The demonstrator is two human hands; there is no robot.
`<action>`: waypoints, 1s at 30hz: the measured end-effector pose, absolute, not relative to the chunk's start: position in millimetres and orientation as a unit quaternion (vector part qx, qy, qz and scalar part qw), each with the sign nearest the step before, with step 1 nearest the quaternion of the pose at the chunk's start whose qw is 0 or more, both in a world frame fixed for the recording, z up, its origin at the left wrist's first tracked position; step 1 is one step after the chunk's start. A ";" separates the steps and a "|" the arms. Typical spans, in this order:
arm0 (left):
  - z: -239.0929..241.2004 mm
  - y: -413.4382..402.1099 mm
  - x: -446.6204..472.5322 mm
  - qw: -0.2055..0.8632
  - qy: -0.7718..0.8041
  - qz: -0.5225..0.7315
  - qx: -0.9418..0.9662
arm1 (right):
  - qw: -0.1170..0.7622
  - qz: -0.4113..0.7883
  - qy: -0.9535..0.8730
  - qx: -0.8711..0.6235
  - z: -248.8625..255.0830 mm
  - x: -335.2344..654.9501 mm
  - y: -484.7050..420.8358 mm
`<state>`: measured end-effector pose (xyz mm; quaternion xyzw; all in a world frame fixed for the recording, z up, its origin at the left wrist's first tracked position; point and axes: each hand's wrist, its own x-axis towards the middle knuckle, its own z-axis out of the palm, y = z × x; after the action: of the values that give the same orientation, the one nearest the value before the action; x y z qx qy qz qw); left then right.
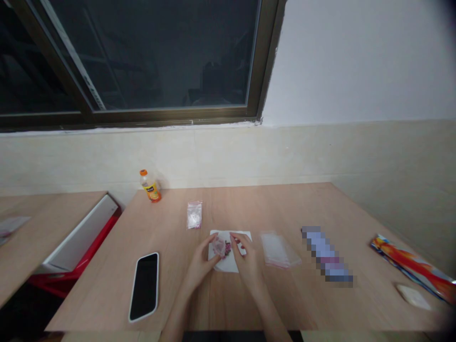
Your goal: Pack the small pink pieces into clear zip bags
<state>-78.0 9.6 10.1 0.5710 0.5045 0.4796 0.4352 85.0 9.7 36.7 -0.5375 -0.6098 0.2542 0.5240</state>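
Over a white printed card point(230, 251) with a pink pattern, my left hand point(201, 259) pinches a small clear plastic bag point(219, 247). My right hand point(247, 263) sits just beside the bag, its fingertips over the card. I cannot tell whether those fingertips grip the bag. Both hands rest low above the wooden table point(270, 209). A small zip bag point(194, 214) holding something white lies beyond them, and a flat clear plastic sleeve point(278, 249) lies to the right of the card.
A black smartphone point(144, 287) lies left of my hands, and an orange-labelled juice bottle point(150, 186) stands at the far edge. To the right lie a pixelated strip point(326, 254), a colourful packet point(413, 268) and a white object point(413, 297). A second table point(42, 209) stands left.
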 end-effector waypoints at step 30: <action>15.8 12.6 -76.8 0.452 0.501 0.474 0.565 | 0.561 0.235 -0.561 -0.562 10.2 91.2 20.8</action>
<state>-76.8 12.6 15.8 0.5654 0.5009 0.4744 0.4521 91.2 20.8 10.2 -0.5615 -0.5608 0.2354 0.5611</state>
